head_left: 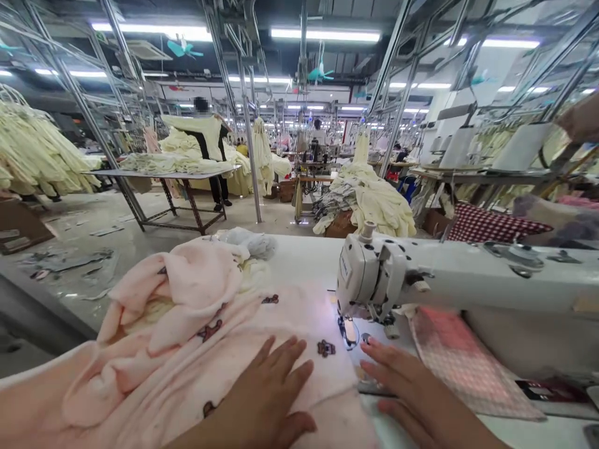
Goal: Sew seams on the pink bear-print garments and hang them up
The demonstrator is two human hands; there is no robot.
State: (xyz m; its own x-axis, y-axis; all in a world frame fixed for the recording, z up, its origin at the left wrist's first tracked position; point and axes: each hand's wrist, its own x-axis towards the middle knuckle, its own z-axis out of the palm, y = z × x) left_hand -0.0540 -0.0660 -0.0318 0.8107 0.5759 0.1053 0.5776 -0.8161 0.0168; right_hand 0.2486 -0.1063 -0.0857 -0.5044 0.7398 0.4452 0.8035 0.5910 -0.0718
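My left hand (pixel 276 390) lies palm down on the pink cloth (pixel 299 318), fingers spread. My right hand (pixel 409 380), fingers apart and pinching nothing, is just beside the cloth's edge, near the foot (pixel 349 332). The cloth covers the bench (pixel 304 262) left of the machine (pixel 369 274). I seem to be smoothing and lining it up; the next move probably calls for a flat, straight edge at the foot.

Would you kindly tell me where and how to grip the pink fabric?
Probably pinch the pink fabric by its right edge near the right hand, coming from the right: it lies fairly flat there, while its left part bunches in folds.
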